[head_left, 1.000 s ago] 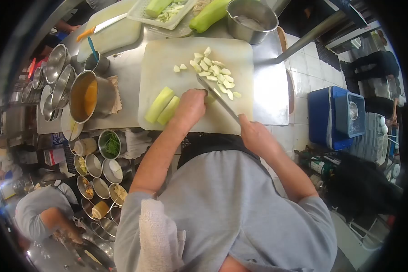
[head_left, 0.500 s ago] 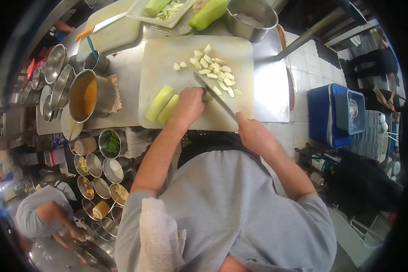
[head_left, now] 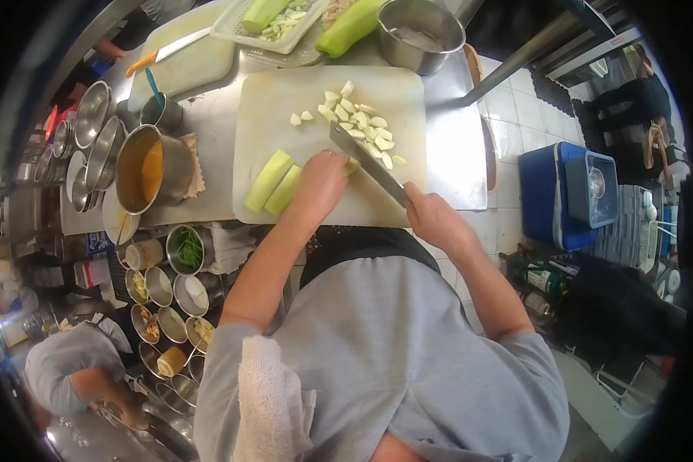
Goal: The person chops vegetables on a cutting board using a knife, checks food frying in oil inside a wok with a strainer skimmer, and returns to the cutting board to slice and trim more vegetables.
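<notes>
My right hand [head_left: 435,219] is wrapped round the handle of a knife [head_left: 369,163], whose blade slants up and left over the pale cutting board [head_left: 393,88]. Under my left hand [head_left: 322,181] is a green vegetable piece [head_left: 352,166], its end showing beside the blade; the fingers are curled on it. Two longer green pieces [head_left: 268,181] lie just left of that hand. Chopped pale chunks [head_left: 362,119] are scattered beyond the blade, with two small bits apart to their left.
A pot of orange liquid [head_left: 152,171], metal bowls [head_left: 94,113] and small containers stand left. A second board [head_left: 200,65] holds an orange-handled knife [head_left: 158,56]. Behind are a white basket [head_left: 273,38], a large green vegetable [head_left: 350,27] and a pot [head_left: 420,46]. A co-worker [head_left: 73,369] is lower left.
The knife blade has tilted to show more of its flat side, while both hands remain nearly in place. The view has shifted slightly. The co-worker's arm at lower left has moved.
</notes>
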Demonstrator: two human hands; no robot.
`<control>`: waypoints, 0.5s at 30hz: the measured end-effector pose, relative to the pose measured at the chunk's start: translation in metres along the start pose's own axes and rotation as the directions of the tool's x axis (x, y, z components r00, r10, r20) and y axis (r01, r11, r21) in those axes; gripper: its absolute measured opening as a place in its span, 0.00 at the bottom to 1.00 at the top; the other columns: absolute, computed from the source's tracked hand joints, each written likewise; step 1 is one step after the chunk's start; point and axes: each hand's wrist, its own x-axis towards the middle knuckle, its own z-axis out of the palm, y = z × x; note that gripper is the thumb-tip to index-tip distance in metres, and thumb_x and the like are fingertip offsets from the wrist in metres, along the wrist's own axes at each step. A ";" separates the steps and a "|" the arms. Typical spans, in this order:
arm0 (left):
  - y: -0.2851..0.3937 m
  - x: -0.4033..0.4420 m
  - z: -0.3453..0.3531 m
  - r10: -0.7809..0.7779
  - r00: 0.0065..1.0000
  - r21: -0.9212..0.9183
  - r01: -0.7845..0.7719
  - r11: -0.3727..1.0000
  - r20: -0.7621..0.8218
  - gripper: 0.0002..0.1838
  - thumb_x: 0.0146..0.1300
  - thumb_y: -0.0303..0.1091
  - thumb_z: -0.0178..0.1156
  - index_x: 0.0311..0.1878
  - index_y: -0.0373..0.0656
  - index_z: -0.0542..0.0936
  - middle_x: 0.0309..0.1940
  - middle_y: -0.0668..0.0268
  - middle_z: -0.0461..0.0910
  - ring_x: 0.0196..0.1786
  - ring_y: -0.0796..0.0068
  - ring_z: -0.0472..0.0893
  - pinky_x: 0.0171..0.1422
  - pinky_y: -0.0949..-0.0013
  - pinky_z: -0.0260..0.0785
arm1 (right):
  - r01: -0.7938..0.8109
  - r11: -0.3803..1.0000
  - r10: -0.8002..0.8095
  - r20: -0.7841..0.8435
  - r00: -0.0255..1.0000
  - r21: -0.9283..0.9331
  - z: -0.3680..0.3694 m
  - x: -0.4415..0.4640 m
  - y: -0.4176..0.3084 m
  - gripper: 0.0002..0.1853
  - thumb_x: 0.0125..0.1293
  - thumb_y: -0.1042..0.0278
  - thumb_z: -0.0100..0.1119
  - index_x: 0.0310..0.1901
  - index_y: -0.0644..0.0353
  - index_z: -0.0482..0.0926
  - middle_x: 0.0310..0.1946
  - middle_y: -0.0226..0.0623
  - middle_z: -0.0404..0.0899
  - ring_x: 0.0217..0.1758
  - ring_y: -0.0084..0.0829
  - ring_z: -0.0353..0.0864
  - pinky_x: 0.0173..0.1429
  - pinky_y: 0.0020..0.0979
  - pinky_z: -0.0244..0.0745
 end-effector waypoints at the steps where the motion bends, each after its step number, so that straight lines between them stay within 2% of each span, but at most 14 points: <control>1: 0.002 0.003 -0.003 -0.014 1.000 0.025 0.013 1.000 0.020 0.16 0.52 0.25 0.69 0.46 0.36 0.84 0.44 0.48 0.83 0.50 0.47 0.81 0.56 0.52 0.74 | 0.008 1.000 -0.008 0.000 1.000 -0.018 0.001 0.003 -0.001 0.07 0.70 0.73 0.48 0.46 0.64 0.65 0.25 0.61 0.78 0.34 0.65 0.79 0.40 0.61 0.69; 4: -0.006 0.010 0.001 0.001 1.000 0.097 0.000 0.995 -0.006 0.14 0.52 0.26 0.67 0.44 0.36 0.85 0.40 0.46 0.84 0.46 0.47 0.82 0.53 0.51 0.75 | 0.046 0.999 -0.047 -0.025 0.999 -0.027 0.002 0.002 -0.003 0.10 0.71 0.72 0.49 0.50 0.64 0.66 0.24 0.61 0.78 0.32 0.64 0.78 0.38 0.60 0.68; 10: -0.012 0.014 0.006 -0.059 0.998 0.120 0.059 0.991 -0.002 0.14 0.51 0.25 0.64 0.44 0.36 0.85 0.35 0.47 0.84 0.40 0.46 0.84 0.48 0.51 0.77 | -0.008 0.993 0.021 0.105 0.994 -0.121 -0.023 -0.030 -0.023 0.08 0.69 0.75 0.48 0.47 0.65 0.64 0.23 0.59 0.78 0.31 0.62 0.80 0.39 0.59 0.73; 15: -0.009 0.012 0.008 -0.040 0.996 0.095 0.047 0.994 -0.077 0.12 0.51 0.25 0.64 0.41 0.36 0.85 0.33 0.47 0.84 0.40 0.46 0.84 0.48 0.51 0.77 | 0.006 0.995 0.003 0.083 0.997 -0.101 -0.020 -0.031 -0.025 0.08 0.69 0.75 0.48 0.47 0.65 0.64 0.23 0.59 0.78 0.31 0.62 0.80 0.39 0.59 0.73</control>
